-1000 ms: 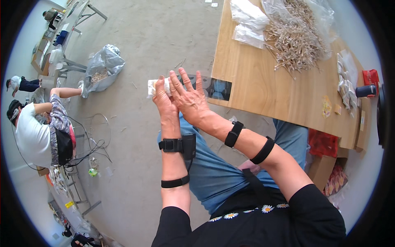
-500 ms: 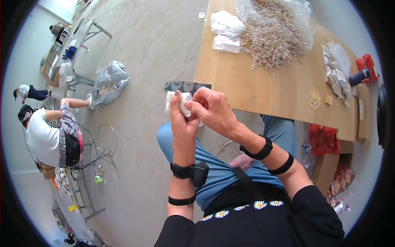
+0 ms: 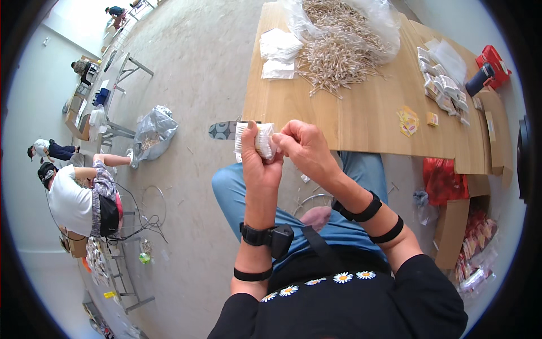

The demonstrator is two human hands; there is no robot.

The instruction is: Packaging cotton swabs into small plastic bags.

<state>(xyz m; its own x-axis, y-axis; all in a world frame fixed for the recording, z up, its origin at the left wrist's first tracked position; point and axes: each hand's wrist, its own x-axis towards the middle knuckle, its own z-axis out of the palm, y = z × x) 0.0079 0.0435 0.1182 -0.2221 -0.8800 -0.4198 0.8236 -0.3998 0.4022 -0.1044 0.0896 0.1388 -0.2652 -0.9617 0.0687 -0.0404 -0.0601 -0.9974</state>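
Note:
My left hand (image 3: 261, 172) is wrapped round a small clear bag of cotton swabs (image 3: 265, 142), thumb lying along its front. The bag is raised in front of the table's near left corner, and rows of white swab tips show through the plastic. At the bag's right end, the thumb and fingers of my right hand (image 3: 307, 146) are pinched together on its edge. Exactly how much plastic lies between those fingertips is hidden.
On the wooden table (image 3: 333, 124) are a heap of loose cotton swabs (image 3: 344, 53), white empty bags (image 3: 279, 48), filled packs (image 3: 443, 85), yellow cards (image 3: 407, 120) and a dark bottle (image 3: 480, 79). A cardboard box (image 3: 451, 234) stands below right. Another person (image 3: 73, 195) works at left.
Both hands and the bag have shifted slightly right in view. My right fingertips have moved from the bag's front to its right end. The view has swung, so the table appears further left.

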